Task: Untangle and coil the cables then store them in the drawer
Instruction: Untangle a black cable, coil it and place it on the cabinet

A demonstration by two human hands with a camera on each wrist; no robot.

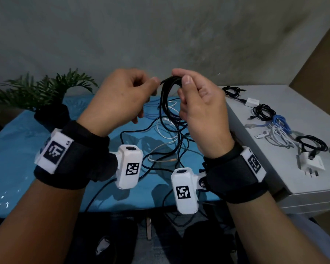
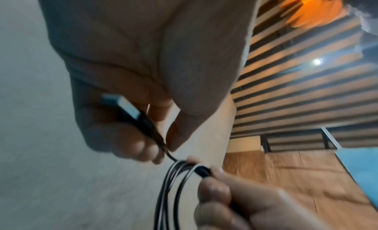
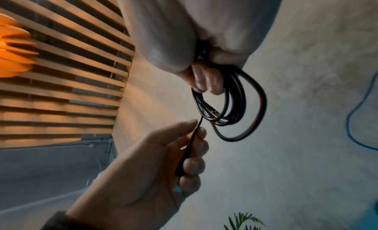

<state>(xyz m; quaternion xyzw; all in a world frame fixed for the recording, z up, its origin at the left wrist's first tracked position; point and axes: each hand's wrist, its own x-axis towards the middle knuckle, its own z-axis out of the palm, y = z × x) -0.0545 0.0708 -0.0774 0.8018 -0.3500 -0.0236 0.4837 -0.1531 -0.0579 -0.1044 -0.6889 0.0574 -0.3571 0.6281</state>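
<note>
Both hands are raised above the blue table (image 1: pixel 36 149). My right hand (image 1: pixel 194 103) grips the top of a black cable coil (image 1: pixel 168 100) (image 3: pixel 231 104) (image 2: pixel 174 185) that hangs in several loops. My left hand (image 1: pixel 122 98) pinches the same cable's free end near its USB plug (image 2: pixel 122 105), just left of the coil; in the right wrist view the left hand (image 3: pixel 180 152) curls round that end. Under the hands lies a tangle of black, white and blue cables (image 1: pixel 166 141) on the table. No drawer is in view.
A white cabinet top (image 1: pixel 303 103) at the right carries several coiled cables (image 1: pixel 265 111) and white chargers (image 1: pixel 311 164). A potted fern (image 1: pixel 50 92) stands at the table's back left. A grey wall is behind. The table's near edge is close to my wrists.
</note>
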